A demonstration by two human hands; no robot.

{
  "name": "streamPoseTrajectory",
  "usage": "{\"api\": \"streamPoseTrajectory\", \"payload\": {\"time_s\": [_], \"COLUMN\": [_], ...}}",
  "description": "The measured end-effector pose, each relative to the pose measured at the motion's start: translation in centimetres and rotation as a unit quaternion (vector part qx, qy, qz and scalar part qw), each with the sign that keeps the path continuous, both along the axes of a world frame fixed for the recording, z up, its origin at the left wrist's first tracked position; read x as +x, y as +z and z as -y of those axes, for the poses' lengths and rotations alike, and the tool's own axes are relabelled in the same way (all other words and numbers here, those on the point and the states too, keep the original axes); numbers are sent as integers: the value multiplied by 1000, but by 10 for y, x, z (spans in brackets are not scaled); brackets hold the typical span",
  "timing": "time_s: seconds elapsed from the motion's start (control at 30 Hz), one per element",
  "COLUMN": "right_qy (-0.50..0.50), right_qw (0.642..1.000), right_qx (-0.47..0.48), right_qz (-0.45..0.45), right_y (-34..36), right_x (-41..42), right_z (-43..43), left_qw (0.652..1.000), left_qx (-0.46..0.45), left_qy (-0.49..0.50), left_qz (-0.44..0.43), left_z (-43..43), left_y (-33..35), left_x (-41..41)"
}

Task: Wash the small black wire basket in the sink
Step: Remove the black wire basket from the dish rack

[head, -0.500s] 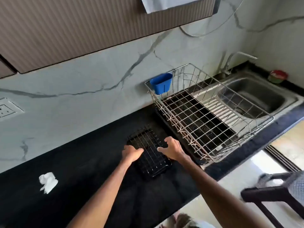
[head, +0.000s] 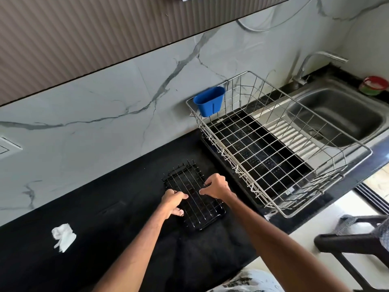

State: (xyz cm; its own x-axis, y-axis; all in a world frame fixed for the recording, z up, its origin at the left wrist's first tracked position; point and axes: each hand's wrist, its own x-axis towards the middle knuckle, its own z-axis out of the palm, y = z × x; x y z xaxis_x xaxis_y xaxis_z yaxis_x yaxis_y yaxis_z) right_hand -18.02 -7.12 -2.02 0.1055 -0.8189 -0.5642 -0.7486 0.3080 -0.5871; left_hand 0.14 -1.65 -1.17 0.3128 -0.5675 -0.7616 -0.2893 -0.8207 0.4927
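The small black wire basket (head: 194,199) lies on the black countertop (head: 105,228), left of the dish rack. My left hand (head: 173,202) grips its left rim, fingers curled over the wire. My right hand (head: 216,186) grips the right rim the same way. The steel sink (head: 336,119) sits at the far right, its bowl holding nothing that I can see, with a tap (head: 311,64) behind it.
A large steel wire dish rack (head: 273,144) with a blue plastic cup (head: 209,101) hooked on its corner stands between basket and sink. A crumpled white tissue (head: 63,236) lies on the counter at left. A red-and-green container (head: 373,85) sits beyond the sink. A dark chair (head: 353,243) stands lower right.
Both hands have closed their fingers round the basket's side rims; the left hand has shifted slightly onto the rim. The basket stays on the counter.
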Motion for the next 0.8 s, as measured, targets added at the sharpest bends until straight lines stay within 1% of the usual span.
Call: {"api": "streamPoseTrajectory", "payload": {"time_s": [0.1,0.2,0.37,0.43,0.53,0.67,0.8], "right_qy": [0,-14,-35,-35,-43,-51,-99], "right_qw": [1000,999,990,983,970,949,928], "right_qx": [-14,-29,-76,-113,-179,-264,-316], "right_qz": [18,34,113,140,162,165,173], "right_y": [7,23,55,69,92,126,154], "right_x": [4,4,-5,-8,-15,-31,-52], "right_z": [-4,-13,-33,-44,-64,-93,-121], "left_qw": [1000,998,979,963,937,887,841], "left_qx": [-18,-61,-191,-256,-337,-439,-523], "left_qy": [5,21,77,84,65,42,49], "left_qz": [-2,5,10,25,67,136,127], "left_z": [-7,-17,-36,-47,-64,-84,-100], "left_y": [6,17,38,50,72,102,129], "left_x": [-1,-3,-3,-5,-10,-28,-55]}}
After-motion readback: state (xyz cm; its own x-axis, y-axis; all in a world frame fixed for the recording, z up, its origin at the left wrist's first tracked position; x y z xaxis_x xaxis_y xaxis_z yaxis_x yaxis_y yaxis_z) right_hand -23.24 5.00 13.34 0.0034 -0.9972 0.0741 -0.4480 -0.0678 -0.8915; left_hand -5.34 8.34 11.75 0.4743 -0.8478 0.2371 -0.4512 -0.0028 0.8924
